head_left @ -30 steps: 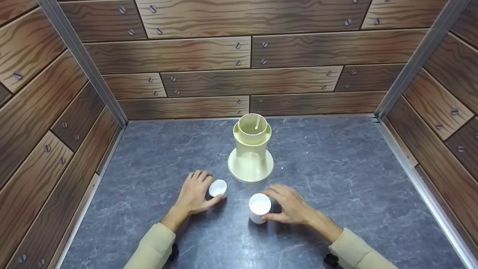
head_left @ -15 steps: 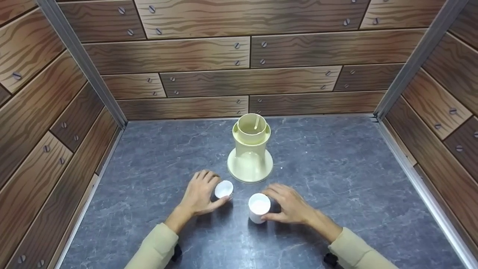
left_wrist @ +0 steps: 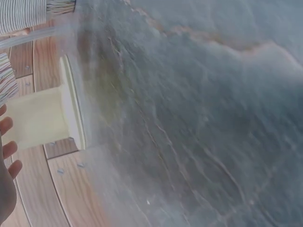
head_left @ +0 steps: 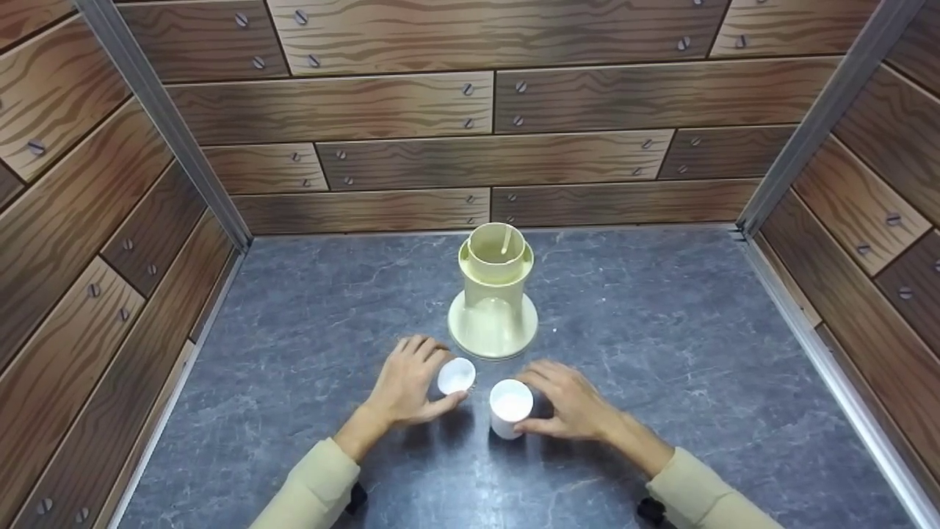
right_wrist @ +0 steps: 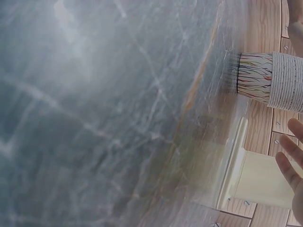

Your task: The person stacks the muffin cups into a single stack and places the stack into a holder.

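Note:
My left hand [head_left: 411, 380] holds a single white paper cup [head_left: 457, 376] between thumb and fingers. In the left wrist view that cup [left_wrist: 6, 79] shows thin coloured streaks and hangs above the tabletop. A stack of paper cups [head_left: 507, 422] stands upright just to its right, mouths up. My right hand [head_left: 573, 402] grips this stack from the right, thumb on the near side and fingers on the far side. From the right wrist, the stack [right_wrist: 270, 80] shows many nested rims and the same streaked pattern. A small gap separates single cup and stack.
Behind the hands stands a pale yellow plastic stand [head_left: 496, 301] with a wide round base and an open tube on top. Wood-plank-patterned walls [head_left: 470, 110] with metal edges enclose the dark marbled tabletop [head_left: 661, 316]. Tiny white specks lie right of the stand.
The left hand has moved right and slightly nearer with the single paper cup, closing toward the stack. The right hand and the stack have stayed in place.

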A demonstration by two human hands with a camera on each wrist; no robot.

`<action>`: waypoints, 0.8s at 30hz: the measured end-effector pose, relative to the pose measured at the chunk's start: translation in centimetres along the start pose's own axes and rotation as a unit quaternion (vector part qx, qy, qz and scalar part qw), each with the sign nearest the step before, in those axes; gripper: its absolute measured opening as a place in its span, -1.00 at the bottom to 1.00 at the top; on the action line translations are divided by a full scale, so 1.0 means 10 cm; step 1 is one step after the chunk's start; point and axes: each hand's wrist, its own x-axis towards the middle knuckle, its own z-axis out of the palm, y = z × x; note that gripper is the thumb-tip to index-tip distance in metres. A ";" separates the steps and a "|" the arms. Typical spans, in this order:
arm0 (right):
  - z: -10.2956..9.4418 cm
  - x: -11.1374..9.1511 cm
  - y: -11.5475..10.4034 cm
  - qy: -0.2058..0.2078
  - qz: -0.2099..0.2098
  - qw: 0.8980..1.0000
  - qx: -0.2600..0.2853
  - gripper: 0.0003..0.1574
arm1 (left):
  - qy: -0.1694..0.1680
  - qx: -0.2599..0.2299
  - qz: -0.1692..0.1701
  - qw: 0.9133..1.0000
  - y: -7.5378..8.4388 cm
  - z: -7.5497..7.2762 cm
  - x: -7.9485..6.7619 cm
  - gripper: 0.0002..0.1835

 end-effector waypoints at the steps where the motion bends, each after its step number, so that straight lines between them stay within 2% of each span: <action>1: 0.00 0.00 0.00 0.002 -0.001 1.000 0.000 -0.19 | 0.000 -0.002 0.002 1.000 0.01 0.00 0.01 -0.43; 18: 0.00 0.01 0.00 0.011 -0.005 1.000 0.005 -0.19 | 0.064 -0.036 0.054 0.996 0.16 -0.03 0.12 -0.40; 24: 0.01 0.00 0.02 0.018 -0.012 1.000 0.000 -0.20 | 0.070 -0.043 0.065 0.995 0.18 -0.07 0.16 -0.40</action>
